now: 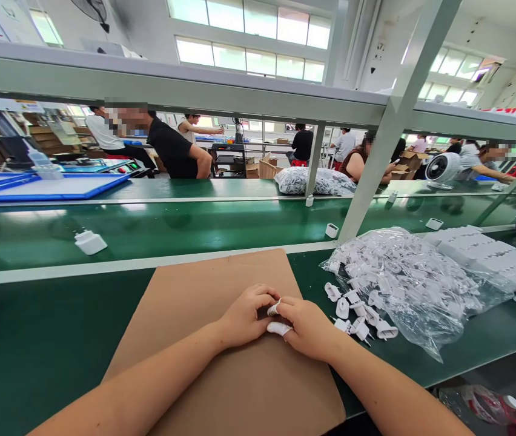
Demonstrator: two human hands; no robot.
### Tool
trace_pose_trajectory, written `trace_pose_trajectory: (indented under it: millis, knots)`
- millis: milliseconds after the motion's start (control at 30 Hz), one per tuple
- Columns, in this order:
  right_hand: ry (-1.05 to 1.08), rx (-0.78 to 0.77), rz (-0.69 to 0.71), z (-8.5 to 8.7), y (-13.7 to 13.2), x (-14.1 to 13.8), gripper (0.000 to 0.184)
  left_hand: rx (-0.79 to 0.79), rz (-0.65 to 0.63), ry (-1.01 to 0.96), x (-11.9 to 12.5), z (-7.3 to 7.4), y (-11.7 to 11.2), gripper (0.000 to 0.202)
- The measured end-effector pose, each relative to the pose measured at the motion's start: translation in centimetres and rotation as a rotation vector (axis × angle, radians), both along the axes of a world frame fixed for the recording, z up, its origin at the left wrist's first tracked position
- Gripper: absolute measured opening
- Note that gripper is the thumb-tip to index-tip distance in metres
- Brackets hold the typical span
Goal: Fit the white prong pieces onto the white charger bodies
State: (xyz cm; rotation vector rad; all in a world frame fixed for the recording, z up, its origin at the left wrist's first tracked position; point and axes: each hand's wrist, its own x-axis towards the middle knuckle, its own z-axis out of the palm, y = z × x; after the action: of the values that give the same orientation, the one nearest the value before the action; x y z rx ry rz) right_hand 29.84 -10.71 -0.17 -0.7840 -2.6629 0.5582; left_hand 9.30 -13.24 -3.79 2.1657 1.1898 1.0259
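My left hand and my right hand meet over a brown cardboard sheet on the green bench. Both are curled closed around a small white plastic part, pinched between their fingertips. A white finger cot shows on a finger of my right hand. Just to the right lie several loose white plug parts, spilled from an open clear plastic bag full of the same parts.
A green conveyor belt runs behind the cardboard, carrying white chargers. A slanted metal post rises at right. Trays of white parts sit far right. A blue tray is back left. Several people work at the benches beyond.
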Motion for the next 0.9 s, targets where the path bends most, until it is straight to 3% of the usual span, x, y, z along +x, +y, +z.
trace_pose_trajectory:
  millis: [900]
  knots:
    - [-0.07,0.039,0.028,0.33,-0.19,0.26,0.011,0.013,0.006,0.023,0.05,0.07,-0.02,0.006]
